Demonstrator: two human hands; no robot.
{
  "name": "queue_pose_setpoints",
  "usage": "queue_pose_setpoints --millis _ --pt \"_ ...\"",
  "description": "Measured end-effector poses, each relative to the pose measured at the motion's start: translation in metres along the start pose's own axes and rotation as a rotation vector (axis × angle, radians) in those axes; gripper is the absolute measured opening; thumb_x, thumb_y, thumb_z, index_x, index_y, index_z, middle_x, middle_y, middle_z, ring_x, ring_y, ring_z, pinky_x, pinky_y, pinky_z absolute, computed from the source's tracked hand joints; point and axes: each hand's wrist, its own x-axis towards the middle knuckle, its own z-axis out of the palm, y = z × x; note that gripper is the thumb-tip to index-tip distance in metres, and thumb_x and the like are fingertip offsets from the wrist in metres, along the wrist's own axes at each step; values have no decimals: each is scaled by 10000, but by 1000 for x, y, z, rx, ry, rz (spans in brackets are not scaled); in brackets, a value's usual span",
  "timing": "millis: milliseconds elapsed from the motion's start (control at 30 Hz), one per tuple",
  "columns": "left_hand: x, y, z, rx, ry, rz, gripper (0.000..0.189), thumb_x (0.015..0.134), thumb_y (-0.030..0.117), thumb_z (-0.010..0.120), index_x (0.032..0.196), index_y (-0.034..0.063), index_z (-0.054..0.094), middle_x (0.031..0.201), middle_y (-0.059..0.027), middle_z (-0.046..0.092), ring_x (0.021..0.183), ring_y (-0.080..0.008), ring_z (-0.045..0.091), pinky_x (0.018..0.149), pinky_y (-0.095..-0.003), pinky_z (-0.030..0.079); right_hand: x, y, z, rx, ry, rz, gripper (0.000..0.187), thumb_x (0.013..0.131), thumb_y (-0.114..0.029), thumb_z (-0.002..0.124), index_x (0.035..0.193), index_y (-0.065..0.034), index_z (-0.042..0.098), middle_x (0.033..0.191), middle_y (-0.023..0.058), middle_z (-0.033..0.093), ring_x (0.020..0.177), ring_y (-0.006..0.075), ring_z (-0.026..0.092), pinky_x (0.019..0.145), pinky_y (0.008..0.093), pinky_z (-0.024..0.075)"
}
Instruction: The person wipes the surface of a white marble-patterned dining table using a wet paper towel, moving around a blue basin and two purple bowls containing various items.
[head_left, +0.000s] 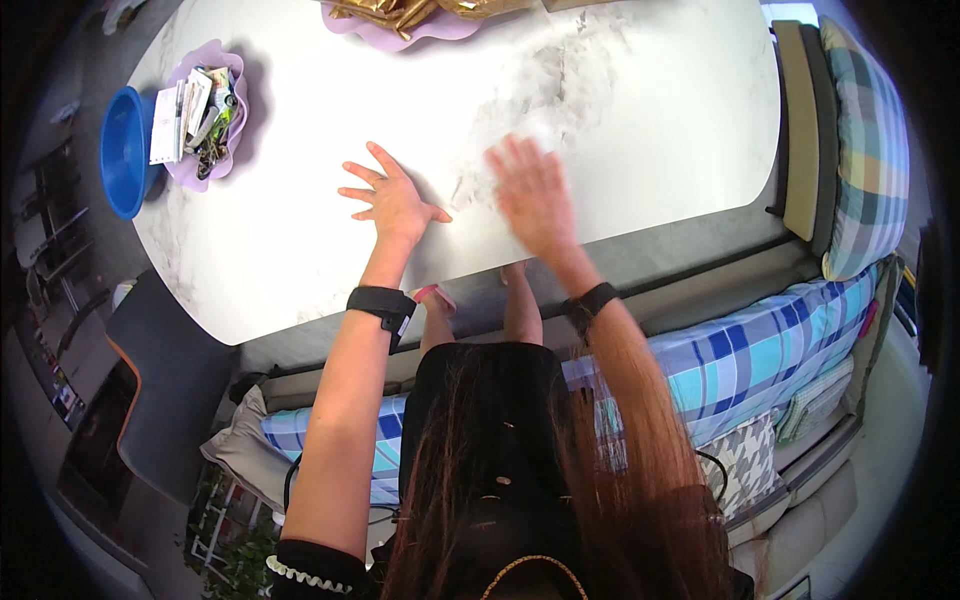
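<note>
My left hand (397, 202) is held over the white marble-patterned tabletop (315, 240), fingers spread, with nothing in it. A ring sits on one of its fingers. To its right, my right hand (531, 195) is blurred, its fingers extended and nothing seen in its grasp. Whether either palm touches the table, I cannot tell. Each wrist wears a black band. The nearest object to my left hand is a lilac scalloped tray (241, 124) holding papers, a pen and small mixed items.
A blue plastic basin (124, 154) stands at the table's left edge. Another lilac scalloped tray (390, 37) with gold wrapping lies at the far edge. A dark chair (172, 397) is at the left; a sofa with a plaid cover (735, 352) runs behind me, with a plaid cushion (870, 150) at right.
</note>
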Motion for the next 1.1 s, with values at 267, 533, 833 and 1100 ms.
queue_pose_setpoints --millis 267,533,833,1100 --pt "1 2 0 -26 -9 16 1508 468 209 942 1448 76 -196 1434 -389 -211 1306 -628 -109 984 -748 160 50 118 -17 -9 299 314 557 945 -238 427 1467 -114 278 1528 132 240 1418 324 190 1129 509 181" --pt "-1 -2 3 -121 50 33 1435 506 137 921 1466 68 -143 1454 -367 -196 1311 -615 -138 990 -756 118 34 -52 5 173 7 -95 583 913 -238 479 1451 -101 304 1514 95 280 1405 268 236 1135 473 182" --pt "-6 6 -12 -82 -50 41 1419 514 136 917 1452 4 -140 1418 -413 -207 1264 -665 -144 958 -784 111 93 101 -23 -85 204 142 552 985 -300 362 1489 -129 214 1549 76 204 1418 278 203 1139 453 180" --pt "1 5 -4 -13 -38 10 1453 486 197 930 1452 7 -138 1427 -415 -179 1265 -678 -103 944 -777 181 63 42 -2 17 165 105 559 948 -175 391 1447 22 237 1514 205 227 1411 345 199 1140 456 179"
